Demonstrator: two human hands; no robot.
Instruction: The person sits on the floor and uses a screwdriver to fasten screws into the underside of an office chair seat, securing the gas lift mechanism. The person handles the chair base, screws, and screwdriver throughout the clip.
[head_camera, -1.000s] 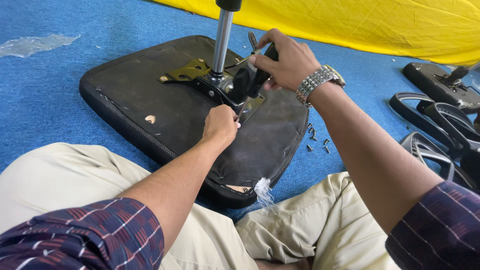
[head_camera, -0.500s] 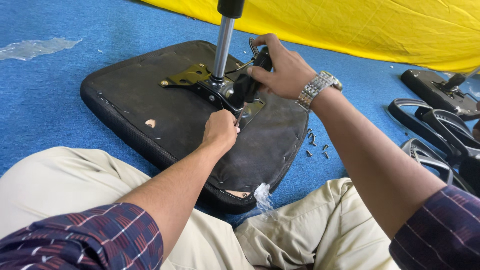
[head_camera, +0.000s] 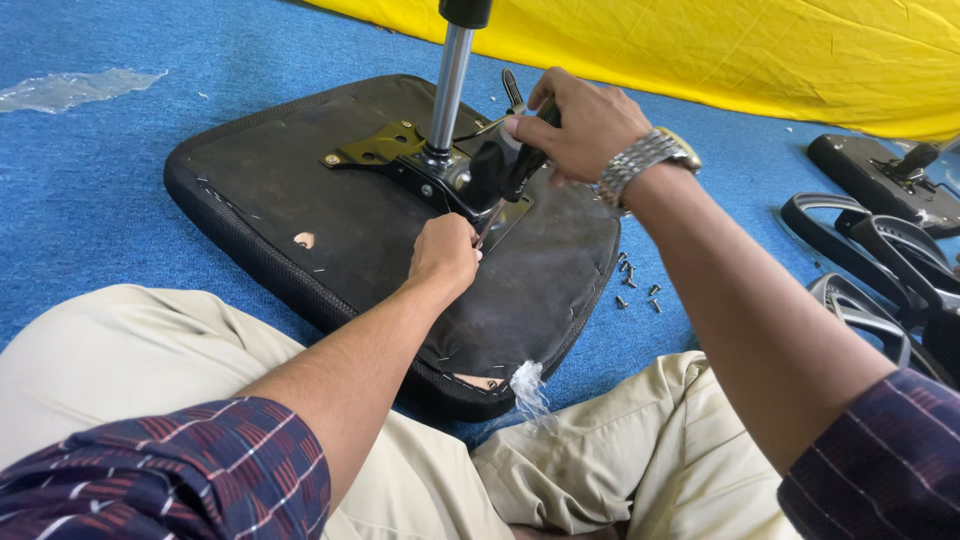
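An upturned black chair seat (head_camera: 300, 190) lies on the blue carpet between my knees. A metal mounting plate (head_camera: 400, 160) with an upright silver gas cylinder (head_camera: 450, 85) is fixed to its underside. My right hand (head_camera: 580, 120), with a metal wristwatch, grips the black handle of a screwdriver (head_camera: 515, 165) tilted down at the plate. My left hand (head_camera: 445, 255) is closed near the tool's tip at the plate's front edge; what its fingers pinch is hidden.
Several loose screws (head_camera: 635, 285) lie on the carpet right of the seat. Black chair armrests (head_camera: 880, 260) and another black part (head_camera: 870, 175) sit at the right. A yellow sheet (head_camera: 750, 50) runs along the back. Clear plastic scrap (head_camera: 70, 88) lies far left.
My right hand with the screwdriver has shifted slightly and turned on the handle. My left hand stays by the plate's edge. The view has drifted a little.
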